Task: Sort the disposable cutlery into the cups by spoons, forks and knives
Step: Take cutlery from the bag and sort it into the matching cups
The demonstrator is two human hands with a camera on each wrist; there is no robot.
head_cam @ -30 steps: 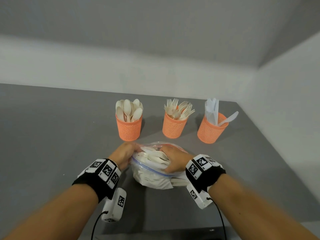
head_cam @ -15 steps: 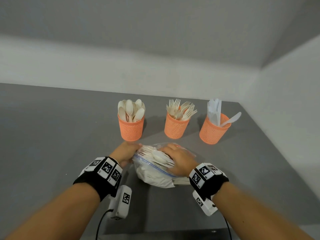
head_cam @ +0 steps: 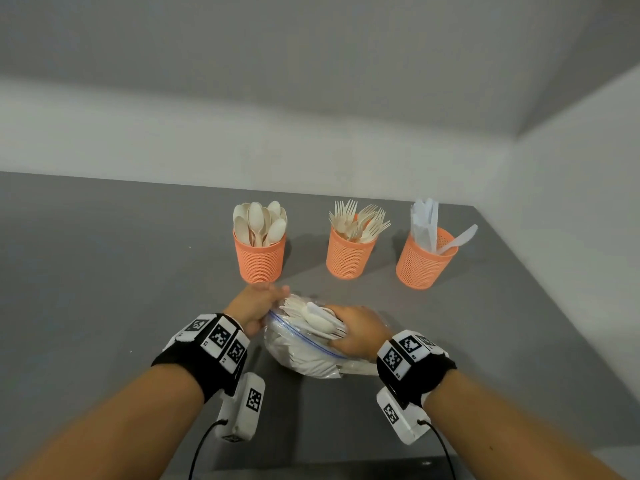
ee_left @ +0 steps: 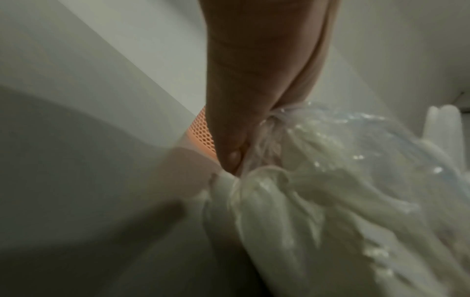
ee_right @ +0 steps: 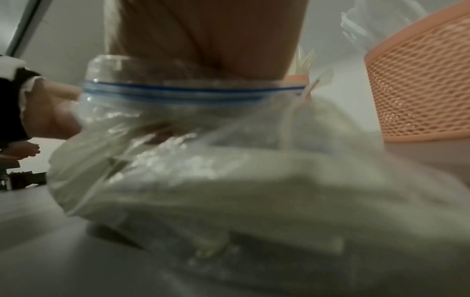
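We've got our left hand (head_cam: 258,303) pinching the zip bag (head_cam: 304,355) edge, right hand (head_cam: 360,332) grabbing a cutlery bundle (head_cam: 317,318); hold the bag down and pull slowly.

A bare, staged recording space is suggested rather than a lived-in kitchen or home; a plain grey table (head_cam: 104,271) is set into the corner of blank, undecorated pale walls (head_cam: 311,98); three matching orange mesh cups (head_cam: 259,259) are lined up in a neat row; wristbands printed with black-and-white markers (head_cam: 218,337) and cabled camera units (head_cam: 242,407) are worn on both forearms.
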